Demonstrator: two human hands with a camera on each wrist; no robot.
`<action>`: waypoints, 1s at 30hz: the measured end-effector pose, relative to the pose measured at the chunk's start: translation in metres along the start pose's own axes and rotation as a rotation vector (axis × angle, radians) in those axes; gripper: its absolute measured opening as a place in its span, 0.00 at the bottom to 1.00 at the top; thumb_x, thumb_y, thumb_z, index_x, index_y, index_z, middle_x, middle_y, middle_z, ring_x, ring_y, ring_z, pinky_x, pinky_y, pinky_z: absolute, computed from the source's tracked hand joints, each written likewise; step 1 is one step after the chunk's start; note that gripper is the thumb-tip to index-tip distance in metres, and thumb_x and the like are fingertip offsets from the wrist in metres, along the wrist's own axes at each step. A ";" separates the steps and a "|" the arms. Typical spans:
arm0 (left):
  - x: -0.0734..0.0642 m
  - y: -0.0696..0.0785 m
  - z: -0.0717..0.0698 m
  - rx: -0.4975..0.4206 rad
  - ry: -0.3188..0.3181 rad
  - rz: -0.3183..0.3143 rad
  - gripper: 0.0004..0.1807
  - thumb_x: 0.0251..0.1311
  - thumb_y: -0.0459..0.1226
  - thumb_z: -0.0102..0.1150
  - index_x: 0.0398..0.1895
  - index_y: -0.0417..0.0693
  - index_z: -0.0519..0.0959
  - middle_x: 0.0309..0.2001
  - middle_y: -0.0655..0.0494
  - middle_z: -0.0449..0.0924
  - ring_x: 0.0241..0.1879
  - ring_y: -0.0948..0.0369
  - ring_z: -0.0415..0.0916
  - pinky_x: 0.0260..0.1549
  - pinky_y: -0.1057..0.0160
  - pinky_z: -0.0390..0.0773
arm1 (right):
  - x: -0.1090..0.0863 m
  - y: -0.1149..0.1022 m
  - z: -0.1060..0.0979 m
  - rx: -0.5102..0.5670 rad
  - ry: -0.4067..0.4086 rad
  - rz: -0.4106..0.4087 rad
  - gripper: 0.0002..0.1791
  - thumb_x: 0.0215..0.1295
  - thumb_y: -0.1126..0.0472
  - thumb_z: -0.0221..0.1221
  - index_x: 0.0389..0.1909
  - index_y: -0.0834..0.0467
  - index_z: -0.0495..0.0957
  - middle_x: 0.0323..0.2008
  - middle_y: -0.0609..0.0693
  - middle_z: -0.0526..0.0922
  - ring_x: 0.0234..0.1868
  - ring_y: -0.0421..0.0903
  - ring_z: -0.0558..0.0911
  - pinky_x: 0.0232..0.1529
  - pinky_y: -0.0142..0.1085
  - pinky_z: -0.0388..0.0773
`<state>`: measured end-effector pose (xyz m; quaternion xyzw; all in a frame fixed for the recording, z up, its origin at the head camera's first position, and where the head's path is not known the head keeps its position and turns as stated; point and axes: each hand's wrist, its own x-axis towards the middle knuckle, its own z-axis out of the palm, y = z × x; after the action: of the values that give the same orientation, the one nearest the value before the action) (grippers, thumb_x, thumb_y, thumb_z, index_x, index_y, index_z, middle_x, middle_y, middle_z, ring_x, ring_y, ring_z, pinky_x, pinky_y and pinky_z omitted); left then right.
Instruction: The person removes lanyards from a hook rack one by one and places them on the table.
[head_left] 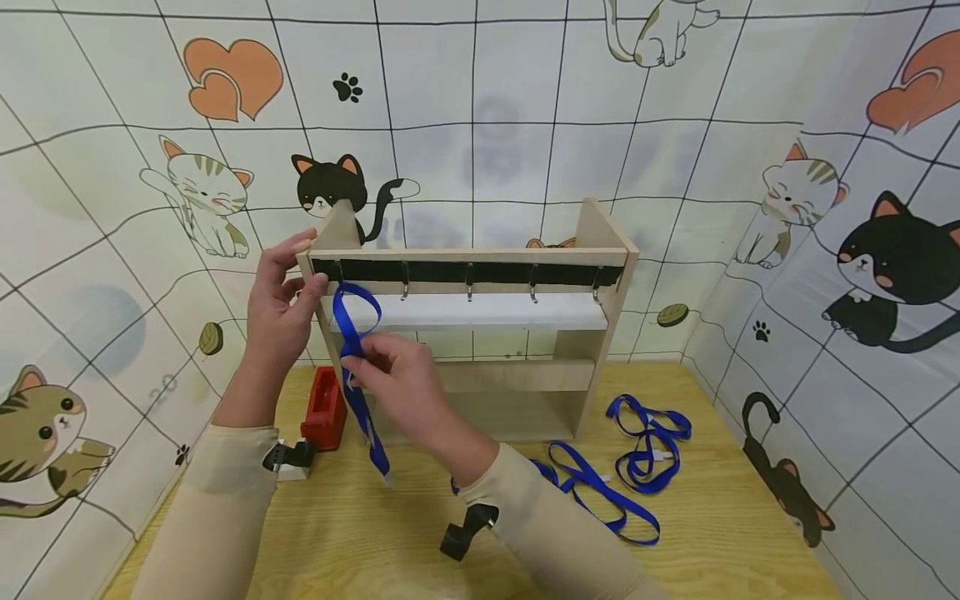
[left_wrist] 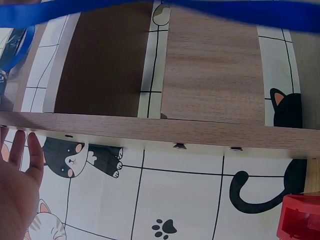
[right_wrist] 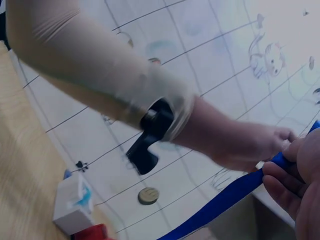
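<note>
A light wooden rack [head_left: 517,375] stands on the table, with a row of small metal hooks [head_left: 470,292] under a black strip [head_left: 442,272]. From the leftmost hook hangs a blue lanyard [head_left: 358,408], its loop open near the top. My right hand [head_left: 405,383] pinches the lanyard's strap between thumb and fingers just below the loop; the right wrist view shows the blue strap [right_wrist: 215,207] running down from these fingers. At the rack's upper left corner, my left hand [head_left: 277,308] grips the side panel, thumb in front and fingers along the outer side [left_wrist: 150,131].
More blue lanyards [head_left: 651,450] lie on the table to the right, one partly behind my right forearm. A red box [head_left: 325,408] stands by the rack's left foot, with a small white box [right_wrist: 70,210] next to it. Printed cloth walls enclose the table.
</note>
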<state>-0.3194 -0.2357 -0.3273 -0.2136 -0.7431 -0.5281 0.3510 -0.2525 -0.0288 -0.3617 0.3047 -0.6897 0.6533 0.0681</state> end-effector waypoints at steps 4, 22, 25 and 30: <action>0.000 0.001 0.001 0.008 -0.001 -0.004 0.27 0.80 0.33 0.62 0.78 0.49 0.71 0.80 0.60 0.71 0.72 0.56 0.70 0.60 0.62 0.75 | -0.002 -0.020 -0.007 -0.020 0.000 -0.039 0.04 0.79 0.64 0.68 0.41 0.60 0.88 0.37 0.53 0.89 0.36 0.50 0.90 0.42 0.36 0.90; -0.002 -0.003 0.001 -0.002 -0.002 -0.009 0.27 0.81 0.36 0.63 0.78 0.53 0.72 0.80 0.63 0.72 0.72 0.56 0.70 0.60 0.63 0.76 | -0.026 -0.024 -0.052 -0.229 -0.118 -0.152 0.08 0.76 0.67 0.70 0.34 0.58 0.84 0.32 0.46 0.79 0.31 0.40 0.75 0.32 0.31 0.75; -0.001 -0.002 0.001 -0.010 -0.003 -0.005 0.27 0.81 0.35 0.63 0.78 0.52 0.72 0.80 0.63 0.72 0.72 0.56 0.70 0.60 0.63 0.75 | -0.035 -0.023 -0.061 -0.271 -0.155 -0.209 0.12 0.75 0.68 0.70 0.31 0.57 0.80 0.31 0.45 0.77 0.32 0.40 0.75 0.32 0.31 0.74; 0.000 -0.001 0.001 -0.017 0.005 -0.009 0.27 0.80 0.34 0.63 0.78 0.51 0.71 0.80 0.62 0.71 0.72 0.56 0.70 0.59 0.63 0.75 | -0.048 -0.022 -0.073 -0.303 -0.193 -0.258 0.14 0.75 0.68 0.70 0.29 0.55 0.78 0.31 0.43 0.76 0.33 0.38 0.76 0.33 0.31 0.77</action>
<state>-0.3205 -0.2356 -0.3282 -0.2121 -0.7387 -0.5364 0.3488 -0.2244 0.0570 -0.3562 0.4377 -0.7385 0.4961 0.1299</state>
